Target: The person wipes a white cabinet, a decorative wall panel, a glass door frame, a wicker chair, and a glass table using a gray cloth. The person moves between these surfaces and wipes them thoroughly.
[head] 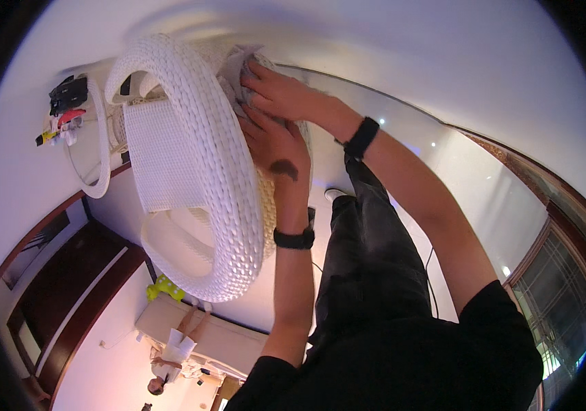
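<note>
A white woven wicker chair (pixel 236 205) with a thick rounded rim fills the upper middle of the view. My right hand (pixel 285 95) has its fingers bunched on a crumpled grey cloth (pixel 231 74), against the far side of the chair. Just below it, my left hand (pixel 275 141) lies by the back of the rim, its fingertips near the cloth's lower edge and partly hidden. Whether it grips the cloth is unclear. Both wrists wear black bands.
At the left, a round white-rimmed table (pixel 101 169) bears a black bag (pixel 68 95), a red item and a yellow-black item. A person (pixel 172 354) is by a pale sofa (pixel 236 336), near a green spotted toy (pixel 166 288). A thin cable (pixel 429 277) runs beside my legs.
</note>
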Tool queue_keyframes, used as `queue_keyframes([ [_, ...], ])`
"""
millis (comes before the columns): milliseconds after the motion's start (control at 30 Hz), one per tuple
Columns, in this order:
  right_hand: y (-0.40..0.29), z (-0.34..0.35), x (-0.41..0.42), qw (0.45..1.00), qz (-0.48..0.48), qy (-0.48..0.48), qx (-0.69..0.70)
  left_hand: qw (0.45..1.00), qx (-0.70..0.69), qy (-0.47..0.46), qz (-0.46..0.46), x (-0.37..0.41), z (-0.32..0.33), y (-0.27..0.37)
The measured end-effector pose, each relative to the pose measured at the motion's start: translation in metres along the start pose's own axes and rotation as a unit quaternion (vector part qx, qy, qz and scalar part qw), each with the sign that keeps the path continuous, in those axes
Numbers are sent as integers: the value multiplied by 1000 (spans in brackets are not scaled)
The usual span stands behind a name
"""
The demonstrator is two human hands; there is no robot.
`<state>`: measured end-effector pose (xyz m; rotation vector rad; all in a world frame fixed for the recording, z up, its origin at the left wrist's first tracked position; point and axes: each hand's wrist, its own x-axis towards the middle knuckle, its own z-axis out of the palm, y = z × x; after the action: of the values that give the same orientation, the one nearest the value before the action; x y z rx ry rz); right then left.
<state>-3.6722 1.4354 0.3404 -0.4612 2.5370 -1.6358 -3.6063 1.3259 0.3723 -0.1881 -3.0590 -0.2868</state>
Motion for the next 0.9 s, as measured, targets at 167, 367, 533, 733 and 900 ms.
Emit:
queue_keyframes([
  [167,29,-4,99,995,41,-45,-81,999,12,20,-42,55,12,16],
  [367,50,17,122,990,-92,86,-62,996,76,18,30,41,30,3],
  [533,32,17,79,979,-137,136,62,979,-184,48,74,-25,56,-3],
  [733,11,47,-30,982,-130,122,-54,977,-174,73,102,-122,12,-48],
  [900,-16,99,-128,952,-138,113,-249,981,-185,-60,-5,-197,-12,-99],
])
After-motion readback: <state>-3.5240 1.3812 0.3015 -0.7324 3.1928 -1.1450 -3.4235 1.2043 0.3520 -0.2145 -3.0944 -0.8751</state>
